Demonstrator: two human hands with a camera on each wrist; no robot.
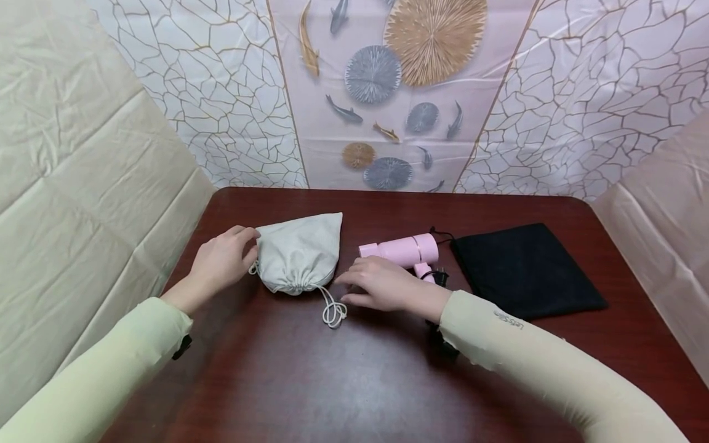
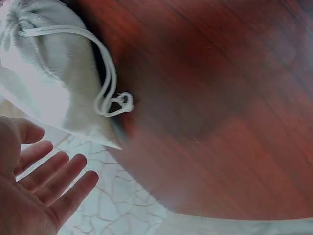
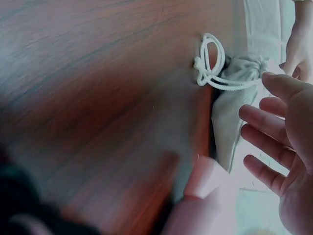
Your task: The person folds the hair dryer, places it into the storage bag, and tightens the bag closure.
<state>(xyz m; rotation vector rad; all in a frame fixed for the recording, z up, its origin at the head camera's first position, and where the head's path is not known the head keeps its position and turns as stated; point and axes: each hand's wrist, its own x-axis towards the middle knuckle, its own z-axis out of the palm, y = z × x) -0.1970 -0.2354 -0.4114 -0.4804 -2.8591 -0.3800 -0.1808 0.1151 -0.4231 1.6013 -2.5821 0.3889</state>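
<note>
One pale drawstring pouch [image 1: 299,252] is lying cinched on the worktop [image 1: 310,381], between left hand [image 1: 224,261] and right hand [image 1: 382,284]; fingers are hanging loosely spread, pinching nothing. Possible fault: looped cord [image 3: 199,64] snagging right-hand fingers, dragging the pouch. Right hand is partly hiding pink hair dryer [image 1: 400,250]; any pouch contents are going unseen.

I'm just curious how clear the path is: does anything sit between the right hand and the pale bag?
Nothing separate visibly does. The right hand is beside the bag; only the bag's own cord loops out near the fingertips. The pink device lies beyond the hand, off that path.
</note>
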